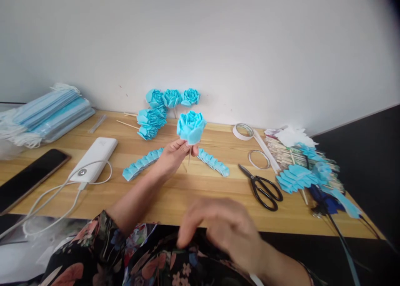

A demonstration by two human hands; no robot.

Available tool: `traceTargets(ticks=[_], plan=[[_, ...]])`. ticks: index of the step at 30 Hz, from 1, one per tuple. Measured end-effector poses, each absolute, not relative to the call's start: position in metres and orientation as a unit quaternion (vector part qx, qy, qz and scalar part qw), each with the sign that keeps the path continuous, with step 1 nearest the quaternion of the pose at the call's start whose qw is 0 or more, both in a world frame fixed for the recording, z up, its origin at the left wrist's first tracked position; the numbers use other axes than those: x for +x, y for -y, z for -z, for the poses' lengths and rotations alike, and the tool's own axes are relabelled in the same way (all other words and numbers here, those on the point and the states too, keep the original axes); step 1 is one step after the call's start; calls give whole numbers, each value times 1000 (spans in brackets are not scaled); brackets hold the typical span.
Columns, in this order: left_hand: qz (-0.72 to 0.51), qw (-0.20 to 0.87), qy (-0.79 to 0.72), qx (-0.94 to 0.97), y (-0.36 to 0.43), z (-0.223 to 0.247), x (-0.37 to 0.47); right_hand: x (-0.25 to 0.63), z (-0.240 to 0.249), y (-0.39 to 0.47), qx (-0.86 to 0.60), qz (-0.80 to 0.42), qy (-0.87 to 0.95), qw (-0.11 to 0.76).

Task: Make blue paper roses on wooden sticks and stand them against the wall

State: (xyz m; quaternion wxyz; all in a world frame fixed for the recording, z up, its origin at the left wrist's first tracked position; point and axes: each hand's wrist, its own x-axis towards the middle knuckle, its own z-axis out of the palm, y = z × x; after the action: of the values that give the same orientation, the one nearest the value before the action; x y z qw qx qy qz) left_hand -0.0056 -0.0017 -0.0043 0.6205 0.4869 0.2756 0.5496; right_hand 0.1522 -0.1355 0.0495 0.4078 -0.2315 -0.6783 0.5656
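Observation:
A blue flower on a thin stick stands upright over the middle of the table, and my left hand pinches it just below the petals. My right hand is lower and nearer to me, at the table's front edge. It is blurred, its fingers curled with the index finger and thumb apart, and no object shows between them. Two pleated blue strips lie on the table, one left and one right of the flower. More blue flowers on sticks lie behind, by the wall.
Stacked face masks, a phone and a white power bank with a cable are left. Right are tape rolls, black scissors, a stick pile and pleated blue pieces on the wooden table.

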Motion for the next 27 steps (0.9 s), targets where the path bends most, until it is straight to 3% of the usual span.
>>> traceTargets(ticks=[4,8,15,22,27], plan=[[-519,533,-303,596,5,1,-10,191,-46,74,-384,-403,644,526],[-498,526,-299,621,7,0,-9,207,-29,43,-347,-289,747,489],[-448,513,-289,673,5,5,-6,185,-29,12,-305,-326,768,459],[-556,344,-353,669,5,-9,-17,197,-27,3,-344,-310,743,482],[-531,379,-259,713,16,-20,-5,194,-37,3,-351,-271,765,467]])
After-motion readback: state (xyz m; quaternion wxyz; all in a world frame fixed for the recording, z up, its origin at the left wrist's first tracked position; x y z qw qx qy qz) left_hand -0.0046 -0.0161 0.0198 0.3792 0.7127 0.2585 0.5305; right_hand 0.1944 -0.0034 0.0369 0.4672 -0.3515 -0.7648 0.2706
